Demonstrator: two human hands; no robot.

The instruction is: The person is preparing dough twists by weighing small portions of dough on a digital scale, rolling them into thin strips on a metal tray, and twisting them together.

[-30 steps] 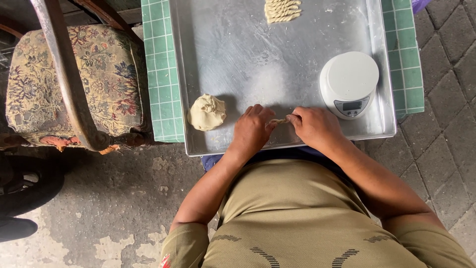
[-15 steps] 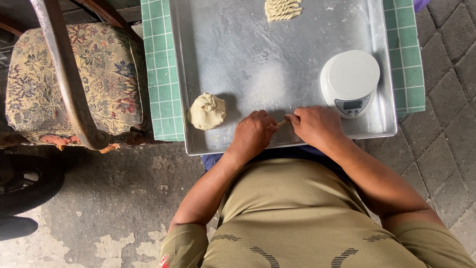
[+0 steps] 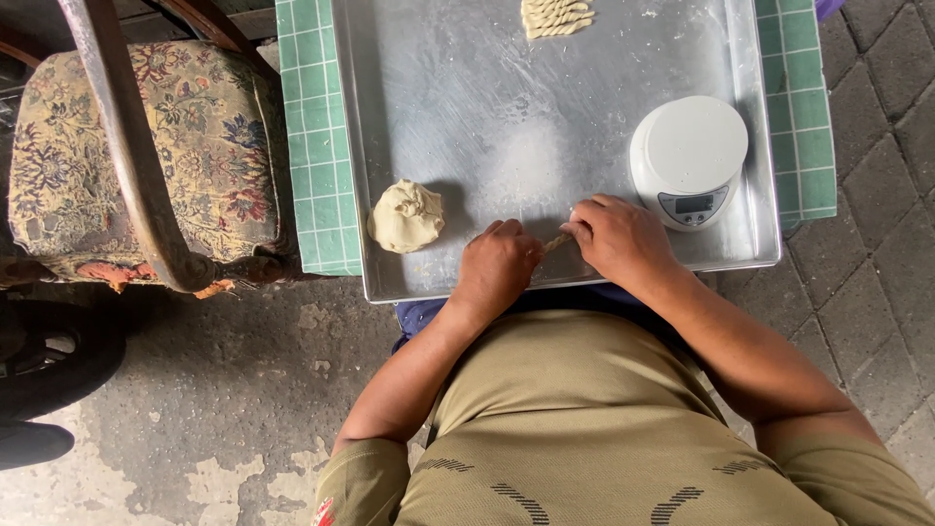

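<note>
Both my hands rest on the near edge of a floured metal tray (image 3: 487, 117). Between them lies a thin twisted strip of dough (image 3: 556, 243). My left hand (image 3: 502, 265) pinches its left end and my right hand (image 3: 616, 239) pinches its right end. A round lump of pale dough (image 3: 406, 216) sits on the tray just left of my left hand. Several finished twisted dough sticks (image 3: 556, 17) lie in a row at the far edge of the tray. A round white kitchen scale (image 3: 689, 156) stands on the tray right beside my right hand.
The tray sits on a green tiled table (image 3: 314, 146). A wooden chair with a floral cushion (image 3: 97, 156) stands to the left. Grey concrete floor and paving stones surround the table.
Both hands stay at the near edge of the tray, working the dough strip; the fingers have shifted slightly and the strip looks more twisted.
</note>
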